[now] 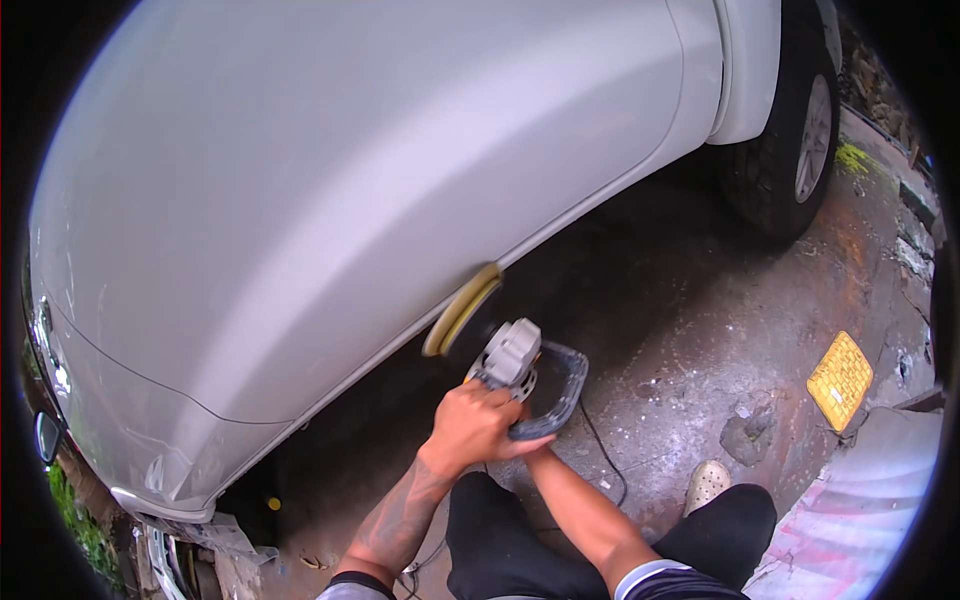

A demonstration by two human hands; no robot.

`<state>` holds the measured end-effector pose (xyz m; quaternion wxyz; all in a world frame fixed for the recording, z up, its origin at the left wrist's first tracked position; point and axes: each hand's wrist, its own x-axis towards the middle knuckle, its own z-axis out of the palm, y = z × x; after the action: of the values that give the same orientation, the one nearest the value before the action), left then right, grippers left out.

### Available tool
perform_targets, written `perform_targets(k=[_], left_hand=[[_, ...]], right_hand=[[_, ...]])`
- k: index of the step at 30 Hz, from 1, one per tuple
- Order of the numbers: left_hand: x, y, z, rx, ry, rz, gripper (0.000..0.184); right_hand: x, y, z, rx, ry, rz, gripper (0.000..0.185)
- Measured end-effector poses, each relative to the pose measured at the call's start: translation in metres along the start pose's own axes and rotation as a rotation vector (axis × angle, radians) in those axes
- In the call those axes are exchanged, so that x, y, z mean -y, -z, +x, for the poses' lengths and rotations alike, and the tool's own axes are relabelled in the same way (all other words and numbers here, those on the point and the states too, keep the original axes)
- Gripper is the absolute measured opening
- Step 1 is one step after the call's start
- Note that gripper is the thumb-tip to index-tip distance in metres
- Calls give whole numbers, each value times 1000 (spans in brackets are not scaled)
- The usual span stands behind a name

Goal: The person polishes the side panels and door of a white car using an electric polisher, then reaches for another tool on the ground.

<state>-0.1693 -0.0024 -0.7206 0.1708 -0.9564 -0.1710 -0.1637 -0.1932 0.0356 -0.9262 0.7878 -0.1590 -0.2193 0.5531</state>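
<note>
Silver car point(330, 210) fills upper left, lower edge running diagonally. Decent open floor point(665, 400) right of centre. Polisher point(512, 352) is mid-frame, left hand point(472, 424) wrapped round it; right hand point(541, 457) mostly hidden, can't tell its grip. Yellow pad point(463, 310) sits right by that car edge.

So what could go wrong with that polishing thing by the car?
The yellow polishing pad is right at the lower edge of the car, so it could catch there and make the polisher jerk. Also, the black cord loops down between the person's legs, so it might snag the clog.
</note>
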Motion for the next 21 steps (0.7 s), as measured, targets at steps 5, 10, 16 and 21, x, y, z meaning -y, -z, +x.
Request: perform_targets(k=[5,10,16,21], left_hand=[[2,-30,36,25,-16,-40,55],[5,-30,28,52,-17,-31,55],[6,2,-29,51,-3,36,51],[6,33,-62,29,14,59,47]], right_hand=[[1,5,-1,99,36,-85,86],[0,11,-3,217,63,-169,80],[2,16,-4,336,102,-255,74],[6,28,-10,376,117,-307,72]])
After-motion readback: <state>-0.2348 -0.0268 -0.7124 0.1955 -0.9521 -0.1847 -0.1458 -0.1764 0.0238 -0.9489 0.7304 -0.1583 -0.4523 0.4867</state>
